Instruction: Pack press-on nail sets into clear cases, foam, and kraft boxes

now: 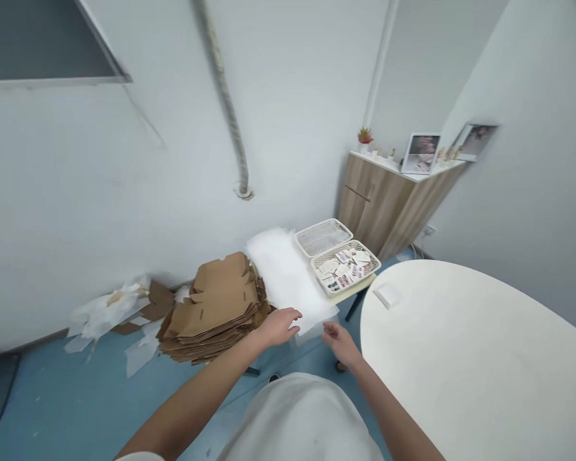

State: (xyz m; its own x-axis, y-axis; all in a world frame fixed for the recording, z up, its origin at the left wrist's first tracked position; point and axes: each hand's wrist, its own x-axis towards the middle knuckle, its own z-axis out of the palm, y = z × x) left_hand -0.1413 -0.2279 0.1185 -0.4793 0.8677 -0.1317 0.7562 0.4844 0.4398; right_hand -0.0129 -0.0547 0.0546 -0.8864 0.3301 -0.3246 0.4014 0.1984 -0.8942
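My left hand [278, 325] rests on the near edge of a stack of white sheets [288, 275], fingers spread on the top sheet. My right hand [340, 342] hovers just right of that corner, fingers loosely curled, holding nothing that I can see. A pile of flat brown cardboard blanks [216, 301] lies directly left of the white stack. Beyond the sheets stand two white baskets: one empty [322, 235], one [345, 264] holding several small printed cards.
A large white oval table [484, 358] fills the right side, with a small white block [388, 294] near its edge. A wooden cabinet [388, 205] with photo frames stands in the corner. Crumpled white wrapping and cardboard scraps [110, 310] lie on the blue floor by the wall.
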